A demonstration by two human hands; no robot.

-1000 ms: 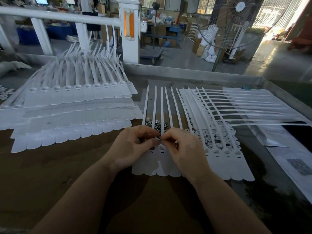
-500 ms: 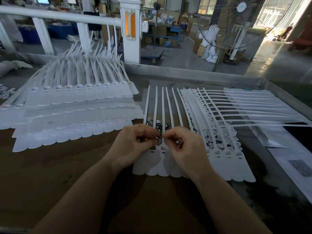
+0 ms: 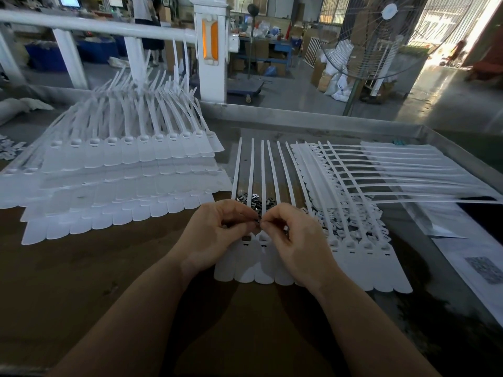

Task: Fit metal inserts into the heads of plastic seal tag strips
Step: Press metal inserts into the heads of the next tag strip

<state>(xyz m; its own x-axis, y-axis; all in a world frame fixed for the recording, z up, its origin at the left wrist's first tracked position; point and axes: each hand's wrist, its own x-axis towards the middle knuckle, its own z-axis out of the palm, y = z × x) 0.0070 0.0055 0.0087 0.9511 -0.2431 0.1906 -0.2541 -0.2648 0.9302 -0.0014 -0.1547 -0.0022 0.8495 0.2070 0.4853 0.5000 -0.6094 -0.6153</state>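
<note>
Pinching metal insert, both hands over strip heads mid-table.

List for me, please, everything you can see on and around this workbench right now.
Seal tag strip sheet: one, white, on the bench under both hands.
Metal inserts: loose pile, count unclear, silvery, on the bench beyond the hands, under the strips.
Held insert: one, dark metal, pinched between both hands.
Stacked sheets: several layers, white, far left of the bench.
Fanned sheets: several, white, right of the hands.
Workbench: one, brown, metal rim at the far edge.
Fan: one, grey, floor beyond the bench.
Pillar: one, white with orange panel, behind the bench.
Left hand: fingers curled, pinching the insert.
Right hand: fingers curled, pinching the insert.
</note>
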